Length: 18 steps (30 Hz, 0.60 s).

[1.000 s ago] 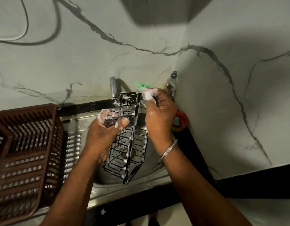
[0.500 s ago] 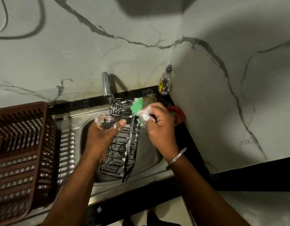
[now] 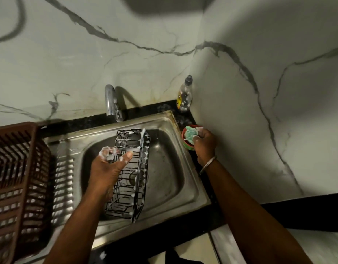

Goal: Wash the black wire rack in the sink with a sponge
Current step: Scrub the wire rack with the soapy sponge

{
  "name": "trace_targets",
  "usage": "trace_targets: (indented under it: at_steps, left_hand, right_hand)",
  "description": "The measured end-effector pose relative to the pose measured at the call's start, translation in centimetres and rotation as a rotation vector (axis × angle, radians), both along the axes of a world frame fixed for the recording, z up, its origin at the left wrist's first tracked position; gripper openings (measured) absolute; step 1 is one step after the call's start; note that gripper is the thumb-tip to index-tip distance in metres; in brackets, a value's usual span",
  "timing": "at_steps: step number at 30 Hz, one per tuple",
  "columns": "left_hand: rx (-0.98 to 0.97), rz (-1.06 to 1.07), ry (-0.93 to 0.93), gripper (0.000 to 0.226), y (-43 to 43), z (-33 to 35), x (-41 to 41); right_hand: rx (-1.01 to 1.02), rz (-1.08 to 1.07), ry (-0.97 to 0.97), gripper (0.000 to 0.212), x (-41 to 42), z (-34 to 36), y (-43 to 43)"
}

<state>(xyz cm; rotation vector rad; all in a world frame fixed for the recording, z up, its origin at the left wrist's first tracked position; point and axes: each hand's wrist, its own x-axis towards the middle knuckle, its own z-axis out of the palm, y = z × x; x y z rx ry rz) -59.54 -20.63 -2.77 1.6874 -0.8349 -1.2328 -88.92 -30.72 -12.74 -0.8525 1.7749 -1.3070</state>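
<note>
**Soapy rack held over the sink, sponge at the red dish**

Head view: one black wire rack (image 3: 130, 174) hangs tilted over the basin of the steel sink (image 3: 185, 187), its long side running from near the tap down toward the front rim. It is a box of thin black wires with one solid side strip, and white foam clings in streaks and blobs along that strip and the upper wires. The left hand (image 3: 109, 164) grips the rack at its left side, fingers curled through the wires and thumb stretched across them, with foam on the fingertips. The right hand (image 3: 204, 143) is well apart from the rack, at the sink's right edge, fingers curled round one green sponge (image 3: 190, 133) coated in suds. The sponge sits in a small red dish (image 3: 188, 144) on the black counter, just beside the wall. A thin metal bangle (image 3: 208, 164) circles the right wrist.

One chrome tap (image 3: 112, 102) stands behind the basin. One clear bottle (image 3: 184, 96) with a yellow label stands in the corner. One brown slatted plastic basket (image 3: 18, 178) stands on the drainboard at left; whether it holds anything cannot be told.
</note>
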Motion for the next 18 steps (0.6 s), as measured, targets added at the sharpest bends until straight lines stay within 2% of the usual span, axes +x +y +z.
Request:
trace_targets:
  at_steps: [5, 9, 12, 16, 18]
  left_hand:
    - [0.032, 0.02, 0.004, 0.06, -1.1, -0.8, -0.1]
    - [0.017, 0.038, 0.049, 0.058, -2.1, -0.7, -0.7]
    - [0.03, 0.035, 0.069, 0.047, -2.8, -0.9, -1.3]
    - [0.039, 0.002, 0.032, 0.063, -3.7, -0.7, -2.0]
    - [0.041, -0.01, 0.026, 0.063, -4.1, -0.7, -2.5]
  right_hand:
    - [0.05, 0.014, 0.102, 0.045, -0.1, -0.8, -1.9]
    - [0.055, -0.003, 0.106, 0.04, 0.0, -1.5, -2.0]
    - [0.03, -0.006, 0.095, 0.038, 0.2, -1.7, -1.8]
    - [0.053, 0.021, 0.228, 0.032, 0.0, -1.4, -1.9]
    - [0.031, 0.044, 0.303, 0.032, 0.3, -1.0, -1.6]
